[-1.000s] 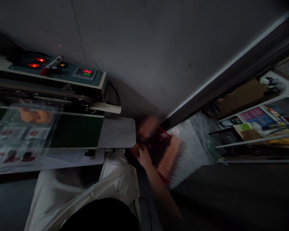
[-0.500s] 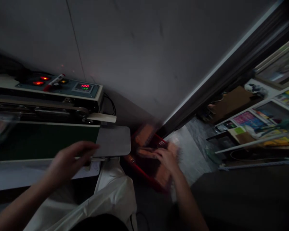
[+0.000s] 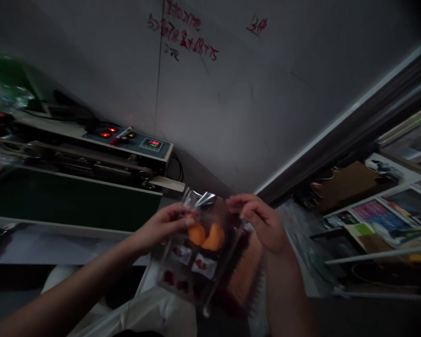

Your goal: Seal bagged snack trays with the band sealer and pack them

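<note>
A clear plastic bag hangs in front of me, tilted. Orange rounded pieces show near its top, with small white-and-red packets and dark red pieces lower down. My left hand pinches the bag's upper left edge between thumb and fingers. At the upper right corner, my right hand is closed on the bag's edge, fingers curled. Behind the bag is a red basket, partly hidden, with an orange-brown pack in it.
On the left stands a sealing machine with a lit display and a green conveyor belt. A red-and-white marker lies on its panel. The wall bears red writing. Shelves with goods are at right.
My right hand has come up from the red basket with the bag. My left hand has moved right from beside the belt's end and taken hold of it. The view has shifted.
</note>
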`<state>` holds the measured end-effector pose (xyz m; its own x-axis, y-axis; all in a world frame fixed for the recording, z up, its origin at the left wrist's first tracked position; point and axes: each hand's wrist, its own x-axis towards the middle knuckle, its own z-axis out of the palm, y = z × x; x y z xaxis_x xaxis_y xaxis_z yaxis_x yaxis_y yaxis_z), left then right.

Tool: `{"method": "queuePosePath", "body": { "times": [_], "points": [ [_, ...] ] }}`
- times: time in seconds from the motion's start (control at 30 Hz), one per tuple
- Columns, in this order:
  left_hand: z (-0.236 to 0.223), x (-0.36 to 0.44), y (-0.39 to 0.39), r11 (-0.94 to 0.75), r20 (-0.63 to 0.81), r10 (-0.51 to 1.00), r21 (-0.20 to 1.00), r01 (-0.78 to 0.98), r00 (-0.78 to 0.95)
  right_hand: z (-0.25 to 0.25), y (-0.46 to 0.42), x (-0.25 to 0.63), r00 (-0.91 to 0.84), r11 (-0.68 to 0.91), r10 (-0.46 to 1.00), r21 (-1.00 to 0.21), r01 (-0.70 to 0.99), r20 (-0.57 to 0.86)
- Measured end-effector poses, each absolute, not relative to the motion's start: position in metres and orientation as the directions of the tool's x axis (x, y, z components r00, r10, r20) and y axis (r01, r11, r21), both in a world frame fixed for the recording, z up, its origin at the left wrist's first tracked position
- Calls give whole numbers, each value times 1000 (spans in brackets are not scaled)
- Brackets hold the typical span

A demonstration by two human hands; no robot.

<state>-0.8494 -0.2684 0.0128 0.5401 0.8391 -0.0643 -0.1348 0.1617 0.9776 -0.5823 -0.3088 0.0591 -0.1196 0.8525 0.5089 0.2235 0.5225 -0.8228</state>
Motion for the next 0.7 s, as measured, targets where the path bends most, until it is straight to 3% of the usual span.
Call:
{"method": "queuePosePath", "body": {
  "times": [0.07,0.13,0.2,0.27,0.43,0.7],
  "points": [
    [10,-875,-259,144,-76,924,977,-157,375,33,-284,-605,17,493,869,-869,31,494],
    [2,-896,-247,116,-80,972,982,-152,222,1,-260,-635,176,387,914,-914,-118,365],
    [-9,-910,-236,108,-96,992,983,-148,85,-34,-241,-672,187,212,967,-958,-195,176],
    [-20,-918,-228,156,-150,987,972,-176,50,-64,-230,-707,92,94,993,-979,-182,79],
    [-36,-928,-218,269,-235,961,922,-277,149,-93,-224,-752,222,257,945,-965,-44,242],
    [-38,-938,-199,282,-301,951,939,-198,-76,-100,-221,-753,280,370,879,-922,113,387]
  ]
}}
